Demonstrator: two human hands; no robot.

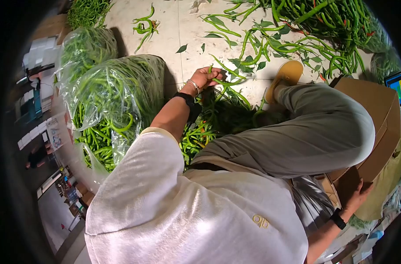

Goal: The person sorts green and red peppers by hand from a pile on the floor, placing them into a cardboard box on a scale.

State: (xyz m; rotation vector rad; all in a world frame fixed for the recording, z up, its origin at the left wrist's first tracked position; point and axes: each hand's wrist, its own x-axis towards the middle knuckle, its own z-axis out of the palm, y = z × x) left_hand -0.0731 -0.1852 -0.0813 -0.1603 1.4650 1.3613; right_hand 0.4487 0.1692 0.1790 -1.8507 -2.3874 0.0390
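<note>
My left hand is closed around slender green chili peppers, pinched at the fingertips just above the pale floor. Other green chilies and loose leaves lie around it, with a shaded heap below my forearm. At the lower right, my right hand has its fingers apart beside the cardboard box. It appears to rest against the box's lower edge, though the contact is partly hidden. No object shows in it.
Clear plastic bags full of green chilies stand at left. A large chili pile spreads across the upper right, with a few red ones. My tan shoe is near its edge. A device with a keypad and screen is at far right.
</note>
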